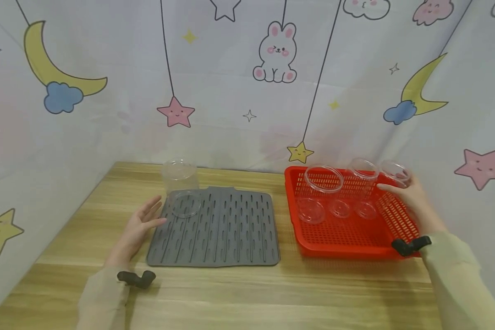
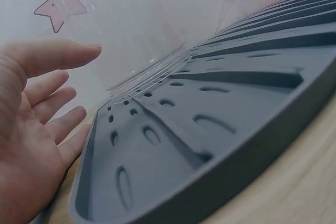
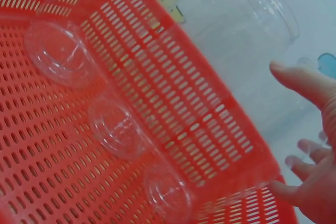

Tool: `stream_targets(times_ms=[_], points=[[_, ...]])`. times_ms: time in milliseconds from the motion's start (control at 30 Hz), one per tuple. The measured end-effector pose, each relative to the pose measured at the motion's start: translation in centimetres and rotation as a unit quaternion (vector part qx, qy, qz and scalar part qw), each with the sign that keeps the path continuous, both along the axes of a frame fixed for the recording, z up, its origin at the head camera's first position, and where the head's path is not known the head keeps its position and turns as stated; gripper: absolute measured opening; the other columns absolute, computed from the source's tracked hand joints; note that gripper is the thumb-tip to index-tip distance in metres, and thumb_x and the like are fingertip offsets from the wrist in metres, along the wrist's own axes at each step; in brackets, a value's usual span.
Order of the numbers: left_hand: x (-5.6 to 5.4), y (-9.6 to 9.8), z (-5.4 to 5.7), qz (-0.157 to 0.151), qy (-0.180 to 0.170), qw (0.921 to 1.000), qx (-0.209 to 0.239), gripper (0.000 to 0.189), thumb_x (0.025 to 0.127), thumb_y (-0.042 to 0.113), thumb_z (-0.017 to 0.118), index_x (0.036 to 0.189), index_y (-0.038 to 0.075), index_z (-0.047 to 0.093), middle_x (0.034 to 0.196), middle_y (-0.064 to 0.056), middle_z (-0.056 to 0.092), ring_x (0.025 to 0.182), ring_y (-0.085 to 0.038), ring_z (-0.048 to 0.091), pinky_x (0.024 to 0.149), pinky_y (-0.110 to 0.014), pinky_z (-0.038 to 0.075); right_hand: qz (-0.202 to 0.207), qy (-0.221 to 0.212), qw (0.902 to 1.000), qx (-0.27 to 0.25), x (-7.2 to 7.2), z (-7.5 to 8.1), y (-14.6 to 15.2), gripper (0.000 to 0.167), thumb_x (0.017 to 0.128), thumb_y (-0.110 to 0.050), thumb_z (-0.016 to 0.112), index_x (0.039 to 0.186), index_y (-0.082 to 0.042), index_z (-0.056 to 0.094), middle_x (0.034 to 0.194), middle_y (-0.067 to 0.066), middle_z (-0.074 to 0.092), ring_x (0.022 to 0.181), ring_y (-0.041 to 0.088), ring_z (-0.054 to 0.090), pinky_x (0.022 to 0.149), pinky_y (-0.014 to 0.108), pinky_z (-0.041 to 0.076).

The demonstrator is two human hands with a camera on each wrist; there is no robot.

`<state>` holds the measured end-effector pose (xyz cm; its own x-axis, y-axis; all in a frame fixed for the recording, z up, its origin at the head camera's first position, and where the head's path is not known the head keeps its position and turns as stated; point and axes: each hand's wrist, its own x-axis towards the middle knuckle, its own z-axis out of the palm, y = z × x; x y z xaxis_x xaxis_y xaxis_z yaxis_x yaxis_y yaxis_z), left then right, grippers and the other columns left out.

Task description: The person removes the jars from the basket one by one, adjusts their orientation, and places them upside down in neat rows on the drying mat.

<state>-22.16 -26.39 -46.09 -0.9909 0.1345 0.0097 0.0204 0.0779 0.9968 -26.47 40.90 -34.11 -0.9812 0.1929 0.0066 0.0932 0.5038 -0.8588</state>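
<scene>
Basket [image 1: 342, 250], red with lots of little holes, sits on the right side of the desk [image 1: 272, 293]. Three see-through jars stand in it in a row along the back: a left jar [image 1: 316, 197], a middle jar [image 1: 352, 188] and a right jar [image 1: 392, 168]. You can look right through them and see the red holes behind. The right grip [image 1: 416, 201], a person's bare hand, is at the right jar, by the back right corner of the basket. Its thumb and fingers are wide apart, with the top part of that jar between them. I cannot tell if they press on the jar.

On the left side of the desk lies a flat gray mat [image 1: 214, 238] with rows of small slots and long lines. One more clear jar [image 1: 180, 183] stands up straight on the back left part of the mat, with its ringed end down. The left grip [image 1: 140, 224] is just beside the mat's left edge, near that jar. Its thumb is well away from its other fingers, and it holds nothing.

Both arms have pale sleeves [image 1: 458, 275], and each wrist has a black band [image 1: 136, 278]. Behind the desk hangs a white cloth [image 1: 231, 73] with stars, moons, clouds and a bunny on it.
</scene>
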Motion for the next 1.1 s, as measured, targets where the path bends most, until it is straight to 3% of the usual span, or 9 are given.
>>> stream_targets(times_ms=[167, 267, 400, 600, 733, 833, 933, 1000, 1100], points=[[0.0, 0.1, -0.2, -0.003, 0.000, 1.0000, 0.003, 0.080, 0.092, 0.001, 0.061, 0.155, 0.000, 0.012, 0.163, -0.019, 0.007, 0.150, -0.040, 0.008, 0.121, -0.046, 0.019, -0.015, -0.023, 0.9994, -0.020, -0.2, -0.3, -0.1, 0.093, 0.094, -0.031, 0.063, 0.158, -0.011, -0.002, 0.160, 0.026, 0.010, 0.143, 0.042, 0.019, 0.118, 0.043, 0.032], [0.0, 0.1, -0.3, -0.003, 0.001, 1.0000, 0.003, 0.080, 0.092, 0.001, 0.061, 0.155, 0.000, 0.012, 0.163, -0.019, 0.007, 0.150, -0.040, 0.008, 0.120, -0.047, 0.019, -0.028, -0.039, 0.9987, -0.015, -0.2, -0.4, -0.2, 0.094, 0.094, -0.034, 0.064, 0.156, -0.005, -0.001, 0.160, 0.028, 0.009, 0.136, 0.040, 0.026, 0.100, 0.024, 0.046], [0.0, 0.0, -0.3, 0.001, -0.001, 1.0000, 0.002, 0.079, 0.092, 0.002, 0.062, 0.155, 0.001, 0.013, 0.163, -0.019, 0.008, 0.150, -0.039, 0.009, 0.121, -0.044, 0.021, -0.037, -0.046, 0.9981, -0.014, -0.5, -0.5, -0.3, 0.094, 0.093, -0.038, 0.064, 0.156, -0.003, 0.003, 0.157, 0.029, 0.014, 0.124, 0.033, 0.033, 0.074, 0.009, 0.044], [0.0, 0.0, -0.1, 0.003, -0.002, 0.9999, 0.009, 0.079, 0.092, 0.002, 0.062, 0.155, 0.001, 0.014, 0.163, -0.020, 0.007, 0.149, -0.040, 0.009, 0.121, -0.046, 0.020, -0.056, -0.037, 0.9975, -0.023, -0.6, -0.4, -0.8, 0.093, 0.092, -0.038, 0.066, 0.157, -0.009, 0.007, 0.158, 0.025, 0.017, 0.131, 0.034, 0.031, 0.079, 0.011, 0.043], [0.0, -0.1, 0.1, 0.002, -0.012, 0.9998, 0.015, 0.079, 0.093, 0.002, 0.061, 0.156, 0.002, 0.013, 0.164, -0.018, 0.006, 0.150, -0.040, 0.009, 0.120, -0.055, 0.013, -0.077, -0.017, 0.9959, -0.044, -0.4, -0.2, -1.2, 0.091, 0.090, -0.031, 0.070, 0.157, -0.012, 0.012, 0.148, 0.015, 0.034, 0.137, 0.029, 0.030, 0.079, 0.007, 0.043], [0.0, -0.1, 0.2, 0.004, -0.014, 0.9996, 0.022, 0.079, 0.093, 0.002, 0.060, 0.155, 0.002, 0.012, 0.164, -0.018, 0.005, 0.150, -0.039, 0.007, 0.120, -0.058, 0.010, -0.097, -0.007, 0.9939, -0.052, -0.2, 0.1, -1.6, 0.090, 0.089, -0.030, 0.071, 0.157, -0.015, 0.014, 0.141, 0.005, 0.038, 0.141, 0.025, 0.030, 0.095, 0.011, 0.043], [0.0, -0.1, 0.3, 0.009, -0.018, 0.9993, 0.032, 0.078, 0.093, 0.001, 0.059, 0.155, 0.002, 0.013, 0.164, -0.019, 0.005, 0.150, -0.039, 0.006, 0.120, -0.058, 0.007, -0.121, -0.003, 0.9898, -0.075, -0.2, 0.7, -1.9, 0.091, 0.089, -0.032, 0.071, 0.158, -0.019, 0.012, 0.153, 0.007, 0.033, 0.147, 0.024, 0.024, 0.116, 0.027, 0.034], [0.0, -0.1, 0.6, 0.012, -0.021, 0.9986, 0.046, 0.077, 0.093, -0.001, 0.058, 0.155, 0.002, 0.012, 0.163, -0.020, 0.004, 0.150, -0.038, 0.005, 0.121, -0.058, 0.004, -0.139, 0.003, 0.9862, -0.090, -0.2, 1.2, -2.3, 0.090, 0.089, -0.032, 0.071, 0.157, -0.022, 0.014, 0.161, 0.007, 0.022, 0.149, 0.024, 0.021, 0.120, 0.037, 0.028], [0.3, -0.1, 1.3, 0.017, -0.029, 0.9975, 0.063, 0.078, 0.094, -0.001, 0.057, 0.156, 0.007, 0.012, 0.163, -0.020, 0.002, 0.150, -0.040, 0.005, 0.120, -0.059, 0.000, -0.170, 0.022, 0.9799, -0.102, -0.4, 2.0, -2.9, 0.083, 0.087, -0.029, 0.072, 0.154, -0.025, 0.022, 0.162, 0.004, 0.021, 0.149, 0.021, 0.021, 0.121, 0.036, 0.027]])
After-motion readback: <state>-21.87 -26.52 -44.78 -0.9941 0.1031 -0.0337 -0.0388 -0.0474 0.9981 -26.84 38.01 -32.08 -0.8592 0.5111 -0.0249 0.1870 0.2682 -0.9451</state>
